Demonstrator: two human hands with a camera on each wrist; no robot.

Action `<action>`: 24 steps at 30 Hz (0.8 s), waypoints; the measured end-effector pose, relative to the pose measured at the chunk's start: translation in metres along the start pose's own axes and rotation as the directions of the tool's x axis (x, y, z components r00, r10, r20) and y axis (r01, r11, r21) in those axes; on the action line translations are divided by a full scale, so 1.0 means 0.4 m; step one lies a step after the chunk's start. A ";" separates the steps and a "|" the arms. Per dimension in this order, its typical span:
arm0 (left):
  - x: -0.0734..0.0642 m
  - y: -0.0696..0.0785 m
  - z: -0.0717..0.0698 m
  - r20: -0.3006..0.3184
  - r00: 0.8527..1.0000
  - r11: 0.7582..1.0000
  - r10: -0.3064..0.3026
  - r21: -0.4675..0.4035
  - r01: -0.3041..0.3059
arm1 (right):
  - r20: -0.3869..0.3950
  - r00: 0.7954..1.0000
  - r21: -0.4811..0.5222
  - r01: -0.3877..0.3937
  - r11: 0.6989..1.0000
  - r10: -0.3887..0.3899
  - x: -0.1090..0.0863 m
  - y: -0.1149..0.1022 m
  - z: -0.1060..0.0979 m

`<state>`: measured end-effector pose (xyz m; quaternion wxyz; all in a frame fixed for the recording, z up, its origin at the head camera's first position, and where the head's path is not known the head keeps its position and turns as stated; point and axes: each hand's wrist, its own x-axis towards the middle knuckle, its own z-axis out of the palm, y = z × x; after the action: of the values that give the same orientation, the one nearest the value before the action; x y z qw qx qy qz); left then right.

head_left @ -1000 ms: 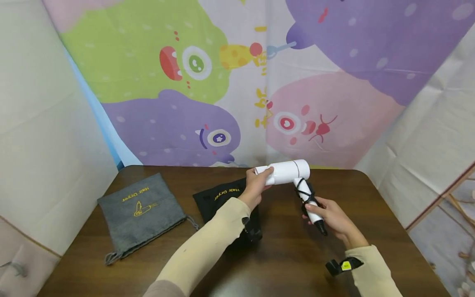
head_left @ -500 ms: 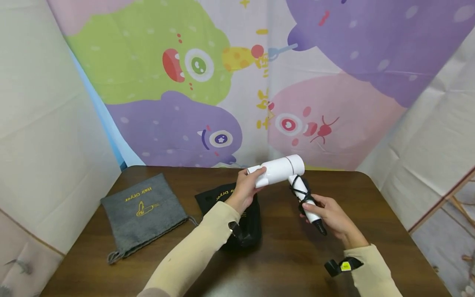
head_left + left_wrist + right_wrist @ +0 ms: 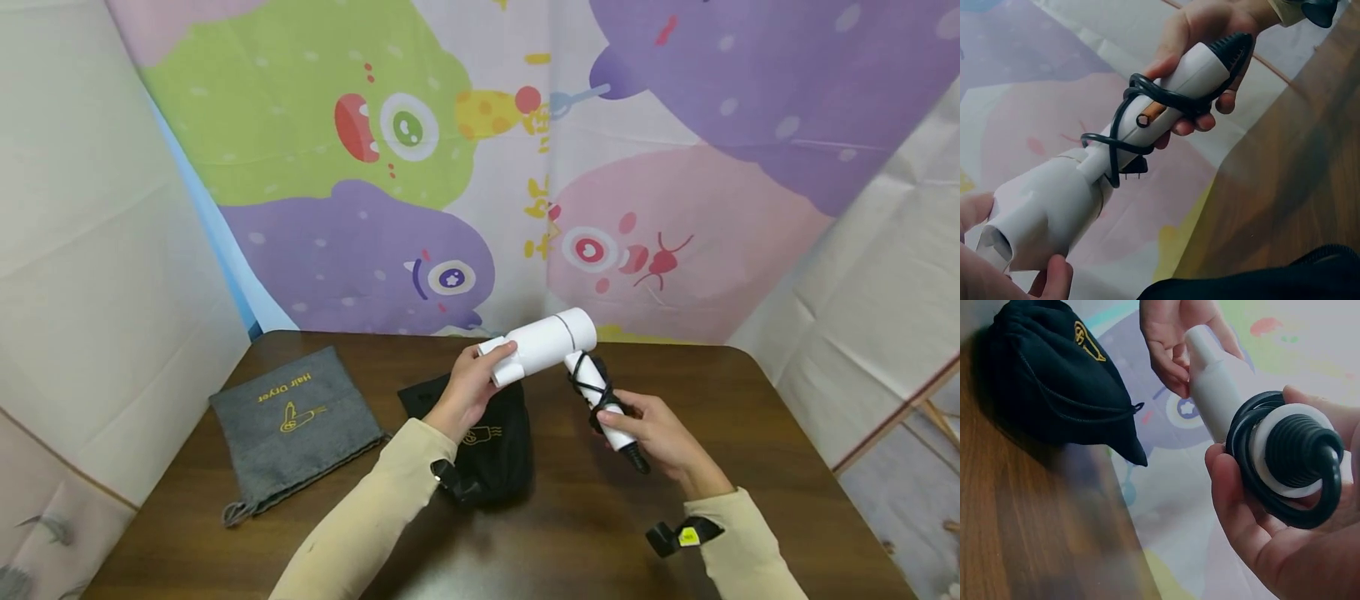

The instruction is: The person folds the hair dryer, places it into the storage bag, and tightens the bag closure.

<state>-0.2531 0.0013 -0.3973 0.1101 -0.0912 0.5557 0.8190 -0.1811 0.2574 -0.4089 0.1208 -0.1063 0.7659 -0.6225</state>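
A white hair dryer point(image 3: 543, 343) is held above the table between both hands. My left hand point(image 3: 468, 385) grips its nozzle end, thumb on top in the head view. Around the handle point(image 3: 1166, 100) curl the fingers of my right hand point(image 3: 656, 429), near the black ribbed cord end point(image 3: 1300, 453). The black cord point(image 3: 1132, 147) is wound about the handle, and a two-pin plug point(image 3: 1135, 165) shows beside it in the left wrist view. Below my left hand lies a black drawstring pouch point(image 3: 502, 450), bulging, with a yellow dryer print; my left arm partly covers it.
A flat grey drawstring pouch point(image 3: 300, 429) marked "Hair Dryer" lies on the left of the brown wooden table point(image 3: 600, 533). Behind the table hangs a cartoon-printed cloth point(image 3: 420, 167). Pale panels point(image 3: 97, 208) stand on both sides.
Both hands have shifted the hair dryer leftward, and its body now tilts more, with the nozzle end lower. More of the black pouch's yellow dryer print shows.
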 end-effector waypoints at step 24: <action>-0.077 -0.014 -0.191 0.186 0.981 0.990 -0.051 0.136 0.025 | 0.093 0.996 -0.155 -0.004 0.988 0.018 0.031 -0.020 0.053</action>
<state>-0.2197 -0.0702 -0.4219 0.1839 -0.0161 0.5943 0.7828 -0.1859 0.2325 -0.4060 0.1514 -0.1403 0.8060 -0.5547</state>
